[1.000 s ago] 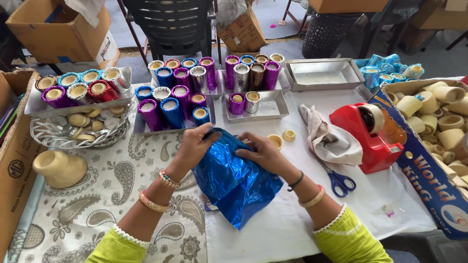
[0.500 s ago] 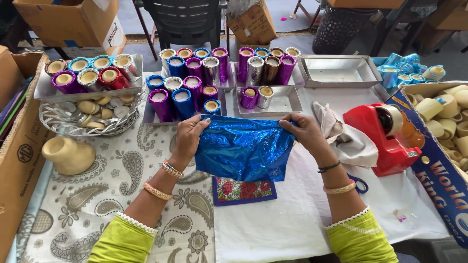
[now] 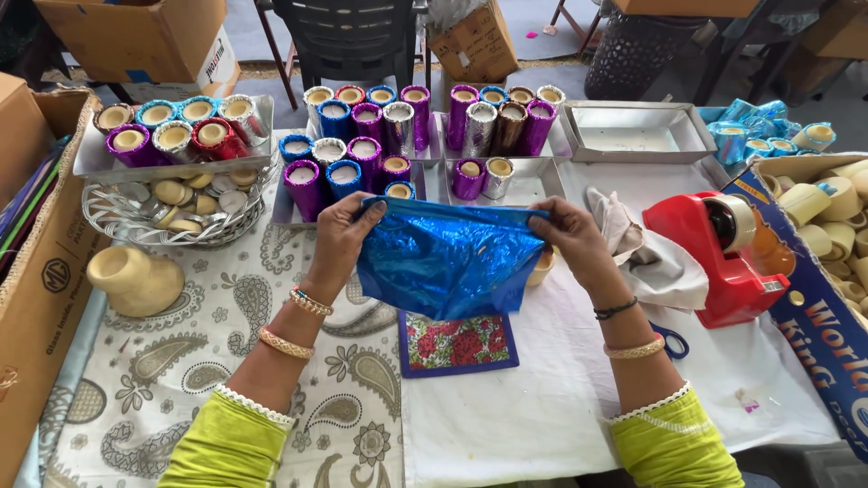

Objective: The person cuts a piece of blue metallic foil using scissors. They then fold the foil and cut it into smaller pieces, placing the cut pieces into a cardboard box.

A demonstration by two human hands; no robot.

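Note:
A crinkled sheet of shiny blue foil (image 3: 448, 258) hangs stretched between both hands above the table. My left hand (image 3: 342, 237) pinches its upper left corner and my right hand (image 3: 570, 239) grips its upper right corner. Below the foil lies a small floral mat (image 3: 457, 345) with a blue border. Just beyond my hands stand metal trays (image 3: 542, 185) of foil-wrapped cups (image 3: 362, 163) in purple, blue, silver and red.
A red tape dispenser (image 3: 723, 258) and a crumpled cloth (image 3: 651, 262) sit right of my hands, with scissors (image 3: 674, 342) near my right wrist. A wire basket (image 3: 172, 217) and a cream pot (image 3: 136, 280) are at the left. Cardboard boxes (image 3: 818, 298) of plain cups flank the table.
The bunched foil has been lifted and spread flat between both hands, which moved apart. The floral mat under it came into view.

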